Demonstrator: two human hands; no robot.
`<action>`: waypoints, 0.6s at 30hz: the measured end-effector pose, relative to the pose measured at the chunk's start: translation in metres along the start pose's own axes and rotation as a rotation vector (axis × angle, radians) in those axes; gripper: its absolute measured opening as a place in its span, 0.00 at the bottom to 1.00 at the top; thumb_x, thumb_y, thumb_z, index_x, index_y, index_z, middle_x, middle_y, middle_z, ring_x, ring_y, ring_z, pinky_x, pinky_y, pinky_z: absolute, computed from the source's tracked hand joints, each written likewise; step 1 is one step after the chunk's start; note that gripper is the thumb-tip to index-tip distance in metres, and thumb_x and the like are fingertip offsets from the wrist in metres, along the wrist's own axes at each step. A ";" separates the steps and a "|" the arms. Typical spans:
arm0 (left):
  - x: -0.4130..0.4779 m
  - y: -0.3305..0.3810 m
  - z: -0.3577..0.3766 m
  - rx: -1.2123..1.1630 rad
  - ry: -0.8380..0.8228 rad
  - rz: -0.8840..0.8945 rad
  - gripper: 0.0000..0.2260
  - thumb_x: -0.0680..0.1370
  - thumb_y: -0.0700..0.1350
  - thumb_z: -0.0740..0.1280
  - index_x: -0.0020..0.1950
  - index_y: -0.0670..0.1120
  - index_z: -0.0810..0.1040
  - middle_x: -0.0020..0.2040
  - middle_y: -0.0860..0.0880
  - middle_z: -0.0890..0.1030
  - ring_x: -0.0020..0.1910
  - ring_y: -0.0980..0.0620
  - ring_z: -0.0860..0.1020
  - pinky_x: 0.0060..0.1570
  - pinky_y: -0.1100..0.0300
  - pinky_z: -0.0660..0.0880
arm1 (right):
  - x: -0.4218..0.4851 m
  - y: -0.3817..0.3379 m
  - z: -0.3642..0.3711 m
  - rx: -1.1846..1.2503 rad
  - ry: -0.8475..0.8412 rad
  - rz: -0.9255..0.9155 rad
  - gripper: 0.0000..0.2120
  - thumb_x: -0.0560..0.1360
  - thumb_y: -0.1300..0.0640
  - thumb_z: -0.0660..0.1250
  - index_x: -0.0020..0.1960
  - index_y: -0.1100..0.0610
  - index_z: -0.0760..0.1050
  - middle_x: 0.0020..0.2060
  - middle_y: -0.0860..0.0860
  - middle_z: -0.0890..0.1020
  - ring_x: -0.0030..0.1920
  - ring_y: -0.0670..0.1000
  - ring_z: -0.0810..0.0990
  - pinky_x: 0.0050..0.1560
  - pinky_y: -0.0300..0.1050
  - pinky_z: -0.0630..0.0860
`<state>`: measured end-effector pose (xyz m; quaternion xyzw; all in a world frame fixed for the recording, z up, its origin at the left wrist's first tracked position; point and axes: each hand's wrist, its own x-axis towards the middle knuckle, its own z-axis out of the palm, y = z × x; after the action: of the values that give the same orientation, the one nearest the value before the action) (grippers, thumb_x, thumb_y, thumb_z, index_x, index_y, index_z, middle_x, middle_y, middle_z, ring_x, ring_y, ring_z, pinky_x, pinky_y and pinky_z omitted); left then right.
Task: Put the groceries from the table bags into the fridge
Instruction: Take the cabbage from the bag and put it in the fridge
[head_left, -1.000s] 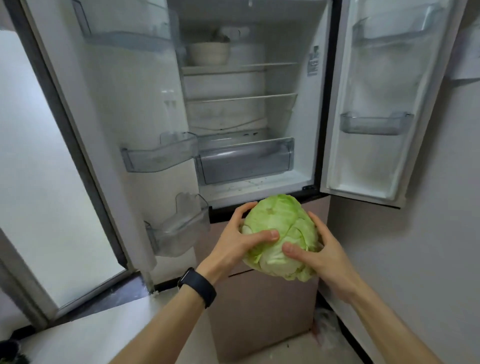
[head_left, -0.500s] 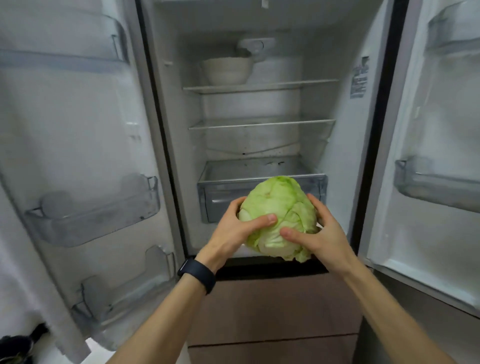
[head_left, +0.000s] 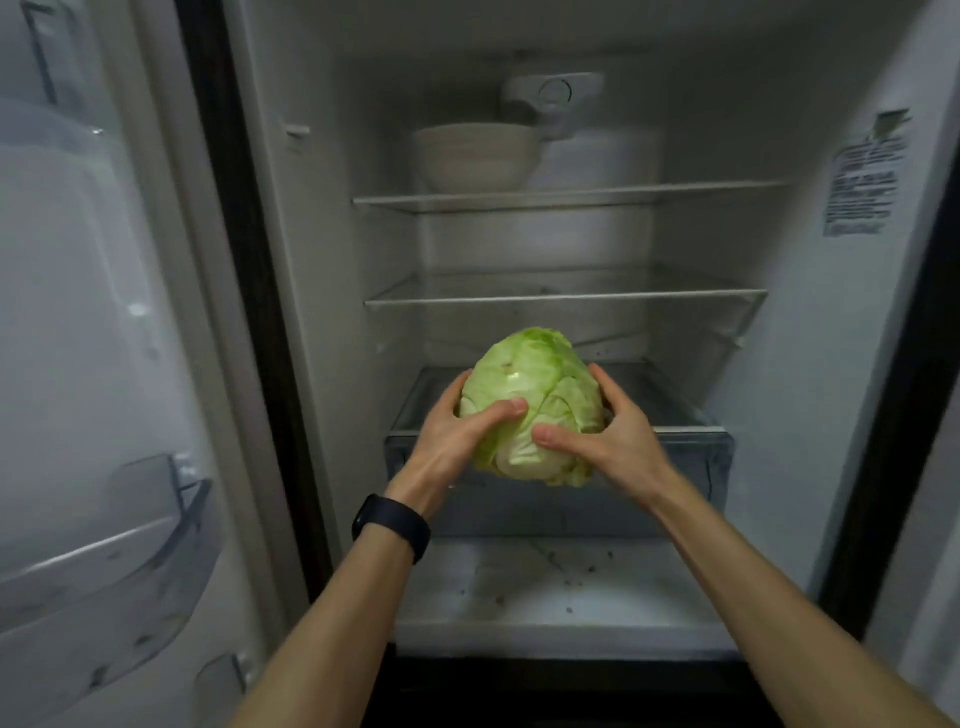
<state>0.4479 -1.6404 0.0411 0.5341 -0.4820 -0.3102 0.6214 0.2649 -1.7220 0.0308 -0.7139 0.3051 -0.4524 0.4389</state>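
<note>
Dim grey light fills the open fridge (head_left: 810, 364): pale inner walls, two glass shelves (head_left: 566, 299), a pale bowl (head_left: 475, 158) on the upper one, a printed label (head_left: 862, 176) on the right wall, a clear bin (head_left: 104, 571) on the left door (head_left: 78, 312).

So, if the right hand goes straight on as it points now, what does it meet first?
The way looks free: the right hand, holding the cabbage, points between the drawer cover and the lower glass shelf. Likely the back wall first; depth is unclear.
</note>
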 end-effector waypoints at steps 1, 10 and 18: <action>0.011 -0.004 -0.002 -0.005 0.020 -0.002 0.31 0.67 0.56 0.79 0.68 0.55 0.76 0.59 0.53 0.83 0.51 0.57 0.84 0.47 0.60 0.81 | 0.015 0.001 0.002 -0.013 -0.021 -0.004 0.63 0.51 0.40 0.85 0.79 0.51 0.60 0.67 0.46 0.76 0.61 0.42 0.79 0.61 0.48 0.79; 0.083 -0.035 -0.016 -0.050 0.247 -0.022 0.24 0.70 0.53 0.75 0.65 0.52 0.77 0.55 0.51 0.84 0.50 0.55 0.84 0.43 0.63 0.80 | 0.120 0.026 0.031 -0.076 -0.188 -0.030 0.62 0.55 0.45 0.85 0.80 0.55 0.56 0.67 0.47 0.75 0.63 0.45 0.77 0.64 0.41 0.76; 0.130 -0.035 -0.022 0.046 0.306 0.047 0.25 0.67 0.49 0.69 0.65 0.50 0.75 0.54 0.50 0.85 0.50 0.53 0.84 0.46 0.56 0.82 | 0.172 0.041 0.044 -0.098 -0.221 -0.124 0.61 0.59 0.47 0.84 0.81 0.55 0.52 0.64 0.45 0.75 0.63 0.44 0.77 0.59 0.30 0.74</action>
<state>0.5169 -1.7574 0.0431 0.5779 -0.4010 -0.1993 0.6823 0.3732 -1.8674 0.0494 -0.7975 0.2317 -0.3817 0.4058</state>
